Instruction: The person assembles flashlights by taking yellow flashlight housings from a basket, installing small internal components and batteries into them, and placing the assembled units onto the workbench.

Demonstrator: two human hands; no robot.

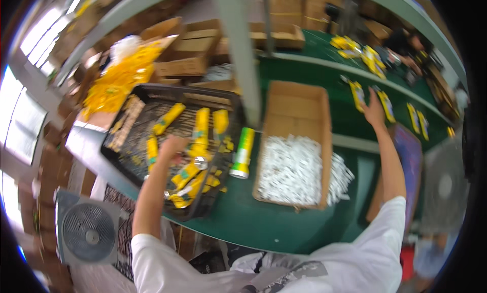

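Note:
My left hand is over a black plastic crate, among yellow packs with green marks and some round silvery ends. Its fingers are smeared and partly hidden, so whether it holds anything does not show. My right arm reaches far out to the right. There my right hand has its fingers apart, between a yellow-and-grey pack and a similar pack on the green surface. The thumb side is close to the left pack; I cannot tell if they touch.
An open cardboard box holds many small white pieces, with more heaped beside it. A yellow-green cylinder stands between box and crate. A grey post rises behind. Another person works at far right. A fan stands lower left.

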